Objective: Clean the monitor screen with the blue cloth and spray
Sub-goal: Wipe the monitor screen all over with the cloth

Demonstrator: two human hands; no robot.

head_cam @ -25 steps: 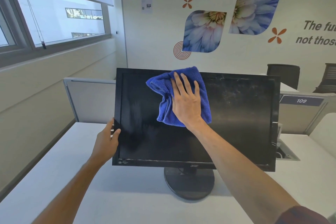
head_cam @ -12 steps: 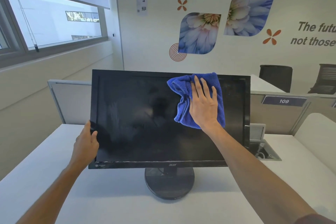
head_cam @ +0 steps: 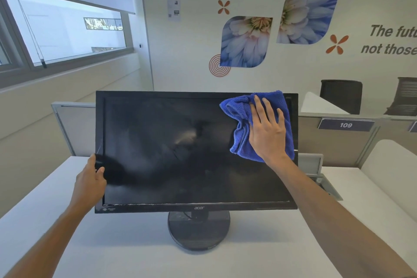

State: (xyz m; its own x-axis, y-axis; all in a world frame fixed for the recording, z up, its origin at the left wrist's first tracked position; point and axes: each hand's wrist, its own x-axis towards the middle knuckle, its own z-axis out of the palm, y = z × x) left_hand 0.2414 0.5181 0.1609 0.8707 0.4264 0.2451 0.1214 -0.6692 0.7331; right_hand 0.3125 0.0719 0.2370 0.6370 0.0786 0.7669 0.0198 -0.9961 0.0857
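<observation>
Monitor (head_cam: 180,149): flat rectangular panel, glossy black bezel, dark reflective screen with faint smears; stands upright on a round black disc base (head_cam: 198,232) on a smooth white desk (head_cam: 112,255).

Blue cloth (head_cam: 242,119): soft, plush microfibre, bunched into folds; lies against the monitor's upper right corner, its top edge overlapping the bezel.

Right hand (head_cam: 267,133): flat on the cloth, fingers straight and slightly spread, pressing it to the screen.

Left hand (head_cam: 91,181): at the monitor's lower left edge, thumb on the front of the bezel, fingers wrapped behind, gripping the frame.

Spray: not seen in this view.

Behind the monitor: grey fabric partition panel (head_cam: 74,128) with metal trim. Right of the monitor: an open cable hatch (head_cam: 325,185) set into the desk, contents too unclear to tell; a partition bearing a dark number plate (head_cam: 346,124) marked 109; two dark chairs (head_cam: 340,95) beyond. Above the monitor: matte white wall with leaf-shaped flower decals (head_cam: 246,40). Left of the monitor: window (head_cam: 67,36) with a roller blind.
</observation>
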